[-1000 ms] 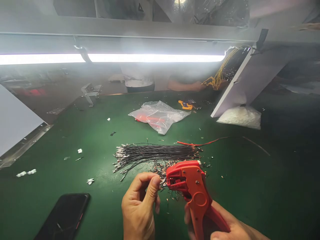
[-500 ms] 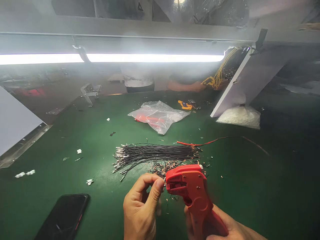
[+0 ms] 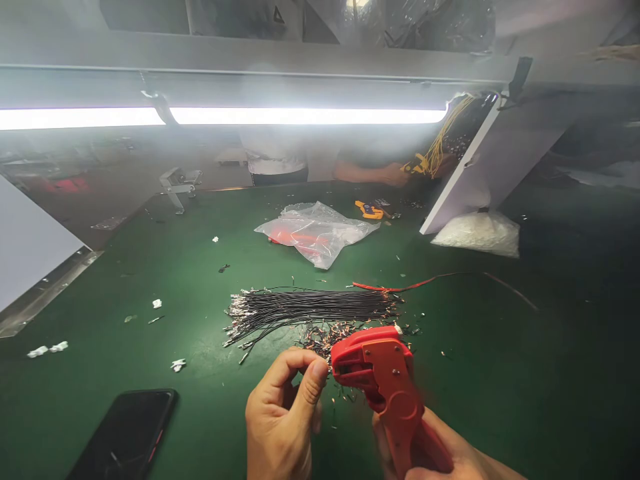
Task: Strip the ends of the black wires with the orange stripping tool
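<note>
My right hand (image 3: pixel 445 447) is wrapped around the handle of a red wire stripper (image 3: pixel 397 393), whose jaws point left. Close by those jaws, my left hand (image 3: pixel 287 413) holds thumb and forefinger pressed together in a pinch. What sits in that pinch is too small or hidden to make out. Just beyond both hands lies a bundle of black wires (image 3: pixel 310 305), with metal terminals at the left ends and bare copper at the right. A heap of short black and copper scraps (image 3: pixel 325 335) lies between the bundle and the stripper, partly covered by it.
A black phone (image 3: pixel 125 433) lies at the near left. Farther back are a clear plastic bag (image 3: pixel 325 233) with red things inside, a yellow hand tool (image 3: pixel 369 210) and a red wire (image 3: pixel 415 285). A bag of white pieces (image 3: pixel 480 233) rests by a panel. Another person's arm (image 3: pixel 370 173) is opposite.
The stripper has tilted slightly in my right hand, and its handle parts look squeezed closer together. My left hand keeps its pinch by the jaws.
</note>
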`<state>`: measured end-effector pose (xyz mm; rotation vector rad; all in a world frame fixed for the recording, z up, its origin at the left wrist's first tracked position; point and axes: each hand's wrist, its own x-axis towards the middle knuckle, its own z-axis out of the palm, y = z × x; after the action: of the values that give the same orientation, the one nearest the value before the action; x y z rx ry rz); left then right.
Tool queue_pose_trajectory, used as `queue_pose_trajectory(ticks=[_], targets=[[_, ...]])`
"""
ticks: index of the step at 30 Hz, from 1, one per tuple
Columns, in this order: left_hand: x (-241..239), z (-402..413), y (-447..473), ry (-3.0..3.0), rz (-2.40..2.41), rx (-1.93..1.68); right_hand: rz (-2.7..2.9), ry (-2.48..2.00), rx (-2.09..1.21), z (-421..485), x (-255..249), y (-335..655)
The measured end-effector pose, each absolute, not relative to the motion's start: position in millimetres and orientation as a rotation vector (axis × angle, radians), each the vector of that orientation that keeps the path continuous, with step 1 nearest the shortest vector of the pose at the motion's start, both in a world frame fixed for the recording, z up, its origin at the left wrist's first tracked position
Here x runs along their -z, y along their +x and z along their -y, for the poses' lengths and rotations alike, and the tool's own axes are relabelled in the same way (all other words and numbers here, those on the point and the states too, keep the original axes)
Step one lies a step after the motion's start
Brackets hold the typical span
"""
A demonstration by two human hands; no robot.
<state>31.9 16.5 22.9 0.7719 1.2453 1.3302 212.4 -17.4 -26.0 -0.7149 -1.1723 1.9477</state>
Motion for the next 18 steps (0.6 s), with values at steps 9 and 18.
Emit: queue_pose_trajectory(ticks=[9, 18], targets=[[-17.0, -16.9, 30.9, 0.814, -1.269, -1.323, 1.279, -0.826, -1.874, 21.2, 32.8, 215.7], [-19.0, -17.0, 34.3, 0.756, -1.241, -1.294, 1.416, -0.971, -1.672, 15.9, 28.0, 213.4]])
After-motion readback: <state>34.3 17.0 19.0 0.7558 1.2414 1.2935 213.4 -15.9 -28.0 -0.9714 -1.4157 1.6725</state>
